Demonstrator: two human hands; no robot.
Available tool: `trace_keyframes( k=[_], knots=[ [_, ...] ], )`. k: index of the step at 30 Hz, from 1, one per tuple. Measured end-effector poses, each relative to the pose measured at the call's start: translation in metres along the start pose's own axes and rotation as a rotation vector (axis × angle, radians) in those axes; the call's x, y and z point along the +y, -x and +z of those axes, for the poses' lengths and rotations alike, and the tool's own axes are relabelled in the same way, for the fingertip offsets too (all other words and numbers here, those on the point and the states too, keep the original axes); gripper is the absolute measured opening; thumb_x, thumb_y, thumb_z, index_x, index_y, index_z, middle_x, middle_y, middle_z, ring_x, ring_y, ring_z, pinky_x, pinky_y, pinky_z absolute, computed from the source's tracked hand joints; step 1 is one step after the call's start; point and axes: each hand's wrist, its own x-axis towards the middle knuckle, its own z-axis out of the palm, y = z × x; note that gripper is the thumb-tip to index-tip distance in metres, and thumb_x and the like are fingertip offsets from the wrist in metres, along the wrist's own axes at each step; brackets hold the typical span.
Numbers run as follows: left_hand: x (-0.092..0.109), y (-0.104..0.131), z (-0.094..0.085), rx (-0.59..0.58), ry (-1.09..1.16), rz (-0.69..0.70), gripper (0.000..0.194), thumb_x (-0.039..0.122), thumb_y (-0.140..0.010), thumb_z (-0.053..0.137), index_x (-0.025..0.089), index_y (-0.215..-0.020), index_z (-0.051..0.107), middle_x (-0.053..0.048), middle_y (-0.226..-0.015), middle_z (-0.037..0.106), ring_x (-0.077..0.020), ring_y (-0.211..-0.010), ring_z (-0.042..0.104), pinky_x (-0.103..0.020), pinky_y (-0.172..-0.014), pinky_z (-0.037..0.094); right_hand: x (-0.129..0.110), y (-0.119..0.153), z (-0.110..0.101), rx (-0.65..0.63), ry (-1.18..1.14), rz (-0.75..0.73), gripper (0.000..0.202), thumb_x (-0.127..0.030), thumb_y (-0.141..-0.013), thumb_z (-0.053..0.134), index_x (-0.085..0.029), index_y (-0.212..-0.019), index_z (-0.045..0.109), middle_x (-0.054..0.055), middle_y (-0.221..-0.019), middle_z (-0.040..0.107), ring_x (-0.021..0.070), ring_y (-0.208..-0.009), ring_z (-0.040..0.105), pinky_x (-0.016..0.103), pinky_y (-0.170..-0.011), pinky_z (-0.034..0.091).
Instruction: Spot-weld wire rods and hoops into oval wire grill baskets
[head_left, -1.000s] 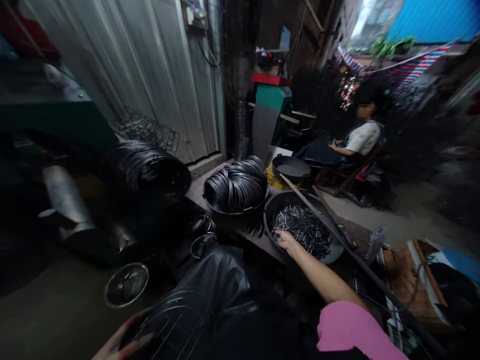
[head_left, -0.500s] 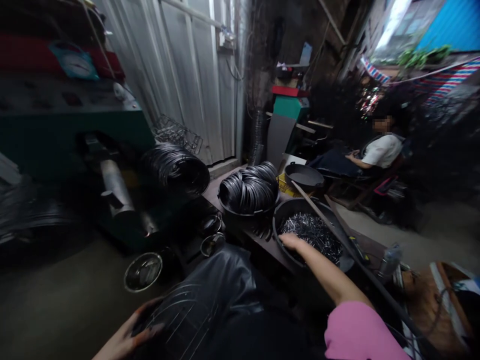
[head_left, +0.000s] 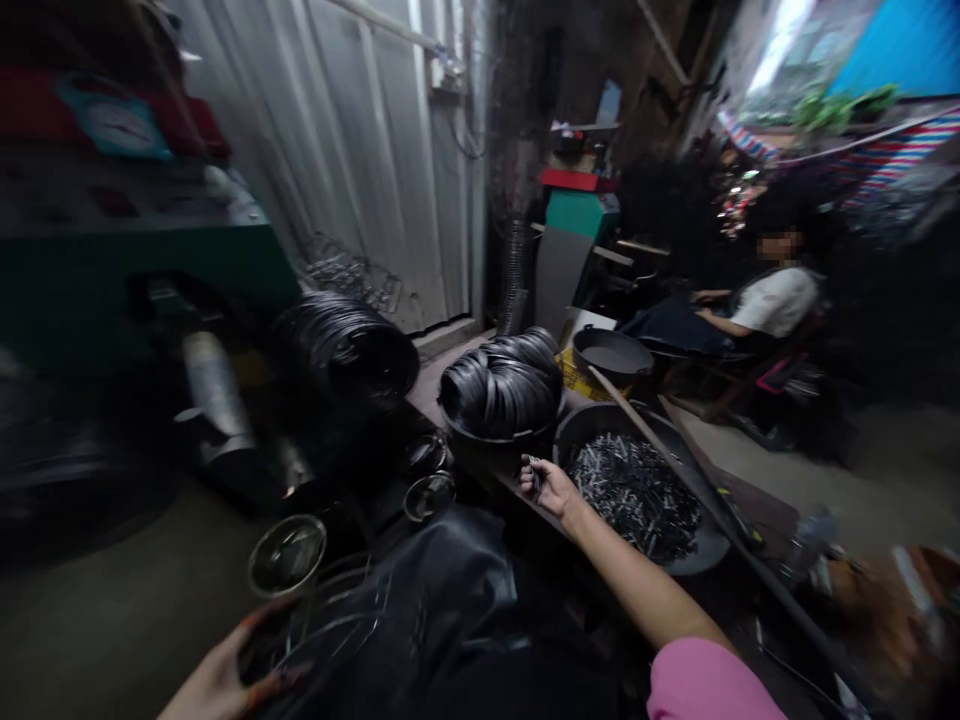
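Note:
My right hand (head_left: 549, 488) is closed on a few small dark metal pieces (head_left: 535, 472), just left of a wide pan (head_left: 712, 555). Inside that pan lies a heap of similar short pieces (head_left: 634, 495). At the lower left, my left hand (head_left: 225, 660) is curled around thin wire hoops (head_left: 330, 635), which rest against the black apron (head_left: 450, 570) over my lap. Part of the hoops is lost in shadow. Behind my right hand, shiny black coiled strips (head_left: 502, 385) fill a round basin.
A long pole (head_left: 675, 470) slants across the pan. Green machine (head_left: 135, 290) with a metal cylinder and a wire coil (head_left: 349, 345) stand left. Several bowls, one a round bowl (head_left: 287, 555), sit low beside me. Another person (head_left: 776, 305) sits at the back right.
My right hand has come out of the heap in the pan and moved left, with small metal pieces in its fingers. My left hand stays on the hoops, slightly lower and farther left in view.

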Motion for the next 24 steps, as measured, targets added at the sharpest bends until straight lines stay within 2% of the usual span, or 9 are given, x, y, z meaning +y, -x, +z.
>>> trace_keyframes(
  k=[2, 5, 8, 10, 12, 15, 18, 21, 24],
  knots=[
    [0.018, 0.005, -0.008, 0.107, -0.003, 0.081, 0.076, 0.056, -0.039, 0.08, 0.021, -0.103, 0.062, -0.012, -0.108, 0.067, -0.0382, -0.107, 0.059, -0.049, -0.099, 0.045, 0.012, -0.005, 0.027, -0.098, -0.032, 0.074, 0.006, -0.016, -0.078, 0.052, -0.018, -0.082, 0.056, -0.003, -0.06, 0.047, 0.0096, -0.051, 0.047, 0.021, -0.05, 0.042],
    [0.035, 0.011, -0.013, 0.32, -0.071, 0.27, 0.073, 0.05, -0.05, 0.077, 0.017, -0.112, 0.059, -0.015, -0.128, 0.053, -0.0356, -0.123, 0.047, -0.048, -0.108, 0.034, 0.029, -0.012, 0.062, -0.192, -0.027, 0.147, 0.011, -0.02, -0.076, 0.055, -0.018, -0.086, 0.059, -0.003, -0.062, 0.051, 0.0076, -0.046, 0.042, 0.02, -0.046, 0.038],
    [0.032, 0.01, -0.009, 0.403, -0.146, 0.325, 0.069, 0.041, -0.057, 0.075, 0.016, -0.119, 0.055, -0.015, -0.133, 0.047, -0.0322, -0.126, 0.044, -0.048, -0.109, 0.033, 0.051, -0.016, 0.083, -0.16, 0.167, 0.009, 0.023, -0.028, -0.071, 0.062, -0.018, -0.092, 0.064, -0.003, -0.063, 0.056, 0.0059, -0.04, 0.034, 0.02, -0.04, 0.032],
    [0.023, 0.007, -0.003, 0.423, -0.167, 0.323, 0.067, 0.036, -0.058, 0.076, 0.017, -0.119, 0.055, -0.014, -0.132, 0.046, -0.0315, -0.127, 0.043, -0.048, -0.108, 0.033, 0.071, -0.017, 0.085, -0.155, 0.402, -0.19, 0.027, -0.034, -0.07, 0.065, -0.018, -0.092, 0.067, 0.0, -0.069, 0.063, 0.0097, -0.047, 0.047, 0.023, -0.046, 0.04],
    [0.013, 0.003, 0.002, 0.432, -0.185, 0.313, 0.067, 0.034, -0.058, 0.077, 0.018, -0.119, 0.054, -0.013, -0.132, 0.045, -0.0316, -0.126, 0.044, -0.048, -0.108, 0.034, 0.092, -0.016, 0.079, -0.197, 0.649, -0.355, 0.025, -0.038, -0.069, 0.065, -0.02, -0.085, 0.069, 0.005, -0.078, 0.068, 0.0179, -0.068, 0.06, 0.03, -0.063, 0.049],
    [0.001, -0.005, 0.008, 0.453, -0.221, 0.319, 0.067, 0.032, -0.059, 0.077, 0.019, -0.12, 0.053, -0.012, -0.132, 0.044, -0.0312, -0.125, 0.044, -0.048, -0.108, 0.035, 0.106, -0.012, 0.069, -0.266, 0.937, -0.41, 0.018, -0.037, -0.069, 0.063, -0.022, -0.076, 0.07, 0.008, -0.084, 0.071, 0.0253, -0.084, 0.064, 0.038, -0.079, 0.049],
    [-0.007, -0.013, 0.013, 0.483, -0.271, 0.344, 0.066, 0.027, -0.059, 0.076, 0.02, -0.12, 0.052, -0.011, -0.132, 0.043, -0.0313, -0.126, 0.042, -0.049, -0.108, 0.034, 0.09, 0.001, 0.085, -0.368, 1.062, -0.404, 0.02, -0.034, -0.072, 0.061, -0.022, -0.086, 0.069, 0.007, -0.085, 0.071, 0.0239, -0.082, 0.064, 0.036, -0.078, 0.049],
    [-0.01, -0.019, 0.021, 0.484, -0.313, 0.389, 0.067, 0.025, -0.057, 0.076, 0.02, -0.12, 0.052, -0.012, -0.133, 0.039, -0.0329, -0.126, 0.04, -0.05, -0.107, 0.034, 0.055, 0.019, 0.131, -0.603, 1.142, -0.428, 0.033, -0.03, -0.072, 0.064, -0.022, -0.104, 0.062, 0.001, -0.079, 0.067, 0.0175, -0.072, 0.06, 0.027, -0.068, 0.046],
    [-0.009, -0.022, 0.032, 0.451, -0.355, 0.432, 0.069, 0.02, -0.056, 0.074, 0.02, -0.121, 0.051, -0.013, -0.132, 0.039, -0.0339, -0.126, 0.038, -0.05, -0.105, 0.034, 0.032, 0.029, 0.182, -0.817, 1.279, -0.353, 0.033, -0.019, -0.063, 0.07, -0.021, -0.094, 0.059, -0.005, -0.069, 0.059, 0.0131, -0.063, 0.053, 0.022, -0.059, 0.04]
  ],
)
